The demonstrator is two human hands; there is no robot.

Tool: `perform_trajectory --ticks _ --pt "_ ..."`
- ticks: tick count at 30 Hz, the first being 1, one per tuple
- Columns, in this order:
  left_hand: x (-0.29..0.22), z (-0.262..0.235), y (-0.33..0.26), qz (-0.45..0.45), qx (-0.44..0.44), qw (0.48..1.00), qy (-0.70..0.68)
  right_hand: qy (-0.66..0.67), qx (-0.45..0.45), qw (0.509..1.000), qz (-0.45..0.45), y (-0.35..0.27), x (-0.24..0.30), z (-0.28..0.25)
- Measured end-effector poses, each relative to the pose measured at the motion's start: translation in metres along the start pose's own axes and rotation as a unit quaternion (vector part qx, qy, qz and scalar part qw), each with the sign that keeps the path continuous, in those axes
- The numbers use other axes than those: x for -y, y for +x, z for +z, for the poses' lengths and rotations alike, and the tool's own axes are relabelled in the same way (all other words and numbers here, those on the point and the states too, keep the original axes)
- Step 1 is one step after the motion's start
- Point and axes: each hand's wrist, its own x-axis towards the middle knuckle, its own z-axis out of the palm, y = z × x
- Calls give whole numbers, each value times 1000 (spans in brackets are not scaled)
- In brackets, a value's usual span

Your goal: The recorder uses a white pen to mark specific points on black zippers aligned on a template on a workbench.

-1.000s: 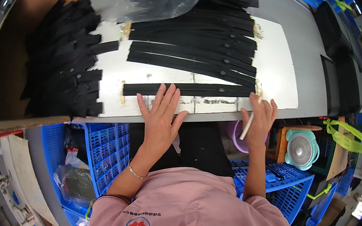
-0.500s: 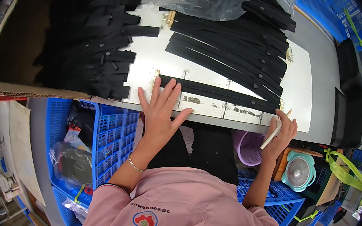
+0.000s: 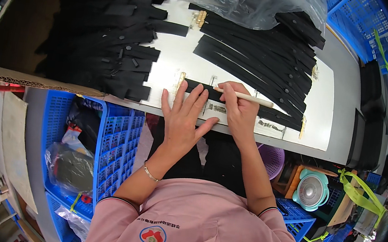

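Note:
A black fabric strip (image 3: pixel 276 115) lies crosswise along the near part of a marked white board (image 3: pixel 321 107). My left hand (image 3: pixel 182 122) rests on the strip's left end, fingers spread and stretched out. In my right hand (image 3: pixel 242 117) is a white pencil (image 3: pixel 256 99), gripped between thumb and fingers. The pencil's tip points left, at the strip just right of my left fingers. Whether the tip touches the fabric I cannot tell. Part of the strip is hidden under both hands. Beyond it lie several more black strips (image 3: pixel 254 56), some with small round dark pieces on them.
At the left, a large heap of black strips (image 3: pixel 103 39) spills from a cardboard box (image 3: pixel 40 80). Clear plastic film (image 3: pixel 255 6) covers the far strips. Below the table edge stand a blue crate (image 3: pixel 119 150), a purple basket (image 3: pixel 271 161) and a turquoise fan (image 3: pixel 311 191).
My right hand has moved left with the pencil, from the strip's right end to beside my left hand. The left hand stays on the strip. The whole view has shifted slightly.

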Motion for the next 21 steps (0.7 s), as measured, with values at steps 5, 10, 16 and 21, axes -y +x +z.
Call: perform_trajectory --ticks 5,10,16,21 --pt "2 2 -2 4 -17 1000 -5 -36 -1 999 -11 1 -6 5" --pt "4 4 -4 6 -23 1000 -5 -35 3 999 -3 2 -8 8" --pt "2 4 -3 3 -23 1000 -5 -69 0 997 -43 3 -11 8" --pt "4 5 -4 1 -28 1000 -6 -47 38 998 13 -1 -6 1"
